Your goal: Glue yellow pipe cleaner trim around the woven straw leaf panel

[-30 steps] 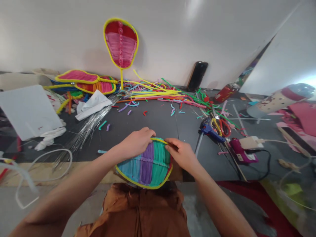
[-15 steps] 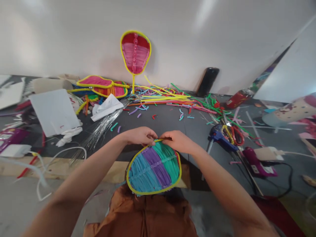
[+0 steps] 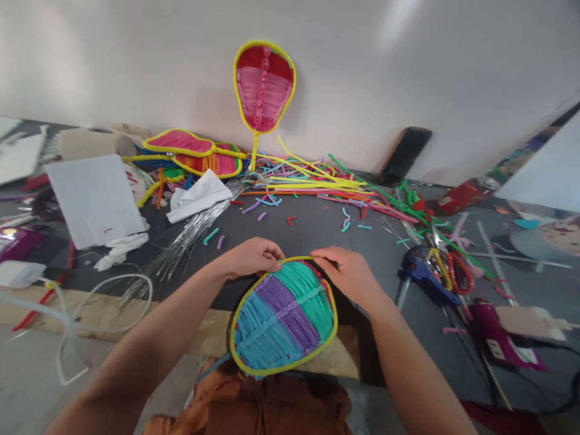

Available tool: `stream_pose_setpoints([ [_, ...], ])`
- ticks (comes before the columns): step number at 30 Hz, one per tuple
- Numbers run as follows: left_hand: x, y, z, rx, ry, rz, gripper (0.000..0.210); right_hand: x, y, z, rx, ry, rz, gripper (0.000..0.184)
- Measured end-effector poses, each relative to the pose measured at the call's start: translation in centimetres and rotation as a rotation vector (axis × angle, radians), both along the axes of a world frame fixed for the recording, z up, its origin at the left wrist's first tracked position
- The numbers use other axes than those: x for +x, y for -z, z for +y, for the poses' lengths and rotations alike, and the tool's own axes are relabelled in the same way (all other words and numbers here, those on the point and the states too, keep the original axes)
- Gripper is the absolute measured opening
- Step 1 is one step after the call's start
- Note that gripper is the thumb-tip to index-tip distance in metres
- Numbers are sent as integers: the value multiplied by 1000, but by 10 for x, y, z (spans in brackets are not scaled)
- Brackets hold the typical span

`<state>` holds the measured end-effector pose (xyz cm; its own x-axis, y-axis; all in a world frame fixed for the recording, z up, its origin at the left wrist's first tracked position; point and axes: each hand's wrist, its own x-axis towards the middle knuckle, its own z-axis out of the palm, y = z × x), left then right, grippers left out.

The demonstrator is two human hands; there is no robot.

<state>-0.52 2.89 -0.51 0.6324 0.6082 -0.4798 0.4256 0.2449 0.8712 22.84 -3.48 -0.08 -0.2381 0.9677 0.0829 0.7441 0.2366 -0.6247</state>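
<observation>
A rounded pipe-cleaner panel (image 3: 285, 317) with blue, purple and green bands and a yellow edge is held up over the table's front edge. My left hand (image 3: 254, 257) pinches the panel's upper edge between thumb and fingers. On the other side, my right hand (image 3: 347, 272) is closed on the yellow pipe cleaner (image 3: 299, 258) that runs along the top of the panel. At the right, this yellow strand stands slightly apart from the green band, where a red edge shows. A light twisted strip crosses the bands.
Behind stands a pink and red pipe-cleaner panel (image 3: 264, 90) on a yellow stem. Loose pipe cleaners (image 3: 317, 181) and cut bits lie across the table. To the right are a blue-handled tool (image 3: 426, 275), red scissors (image 3: 460, 272), a phone (image 3: 405, 154) and a can (image 3: 466, 194). Silver wires (image 3: 185, 232) lie left.
My right hand has moved right, away from my left hand, along the yellow pipe cleaner. The hands were almost touching before. The camera view has shifted a little.
</observation>
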Motion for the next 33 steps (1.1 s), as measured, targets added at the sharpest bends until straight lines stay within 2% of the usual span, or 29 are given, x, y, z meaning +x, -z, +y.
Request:
stream_pose_setpoints([
  [5,3,2,-1,48,3,40,22,-5,5,-4,-38,-26,-15,20],
  [11,4,0,-1,53,4,74,25,-14,7,-7,-93,-10,26,21],
  [21,13,1,-6,228,-5,85,34,-16,12,-6,-57,-6,31,21],
  [24,14,3,-7,232,-24,78,32,-13,12,-5,16,-1,6,23],
  [28,13,3,-7,237,-69,69,32,9,-3,-4,210,123,-37,28],
  [31,13,2,-7,209,-88,41,34,47,-19,-10,267,287,-75,33],
  [33,13,1,-6,206,-88,31,36,80,-22,-20,266,397,-181,35],
])
